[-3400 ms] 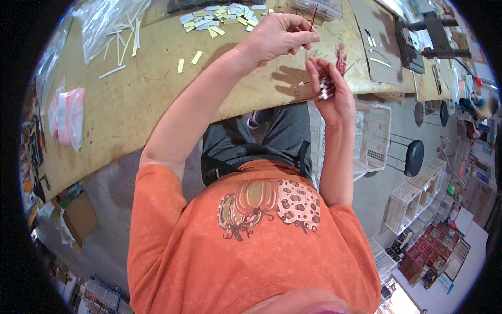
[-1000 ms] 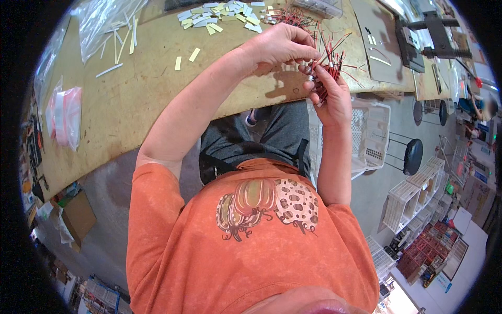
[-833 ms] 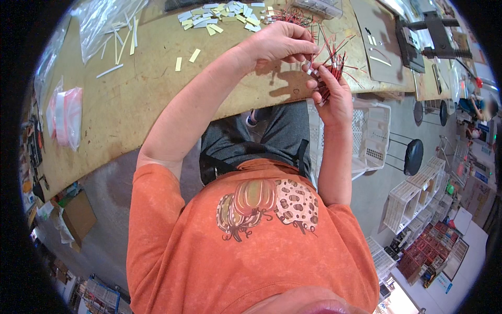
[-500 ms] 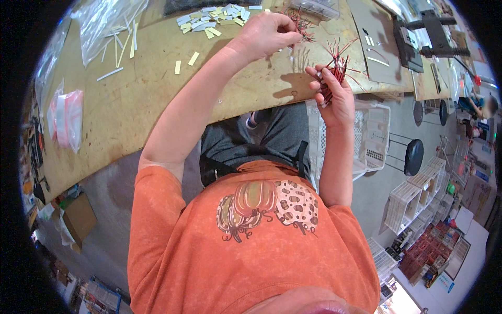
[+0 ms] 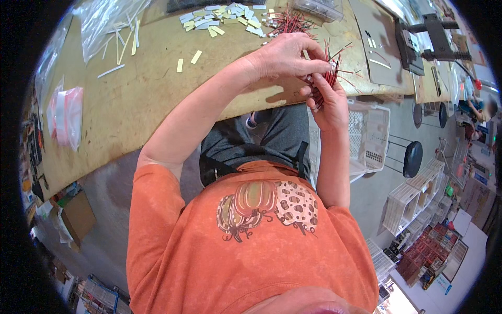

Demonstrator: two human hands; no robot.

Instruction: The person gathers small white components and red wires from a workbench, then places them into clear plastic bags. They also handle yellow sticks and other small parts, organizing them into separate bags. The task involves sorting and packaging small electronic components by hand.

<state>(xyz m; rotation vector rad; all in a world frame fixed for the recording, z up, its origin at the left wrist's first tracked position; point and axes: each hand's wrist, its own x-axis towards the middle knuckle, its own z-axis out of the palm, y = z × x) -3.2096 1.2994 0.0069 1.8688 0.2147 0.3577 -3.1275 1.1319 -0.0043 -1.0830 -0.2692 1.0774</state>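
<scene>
Left hand (image 5: 285, 55): forearm runs up from the orange sleeve across the desk (image 5: 157, 89) edge, wrist bent, palm down, fingers curled over toward the right hand. Grip closed to a pinch at the fingertips on the upper end of the bundle of red wires (image 5: 327, 73).

Right hand (image 5: 329, 104): forearm rises almost straight from the lower body, elbow tucked, hand held just off the desk's near edge, above the lap. Grip wrapped shut around the lower part of the bundle of red wires, thumb pressed up along it; wire ends fan out above the fist.

Bundle of red wires: upright between both hands, at the desk's front edge, touching both.

Loose red wires (image 5: 290, 23): small heap on the desk, beyond the left hand, apart from it.

Pale strips (image 5: 225, 13): scattered pile at the far desk edge, a few strays nearer in.

Clear plastic bags (image 5: 107, 18): far left of the desk.

White basket (image 5: 368, 133): under the desk, just right of the right forearm.

Black stool (image 5: 413, 157): on the floor, right of the basket.
</scene>
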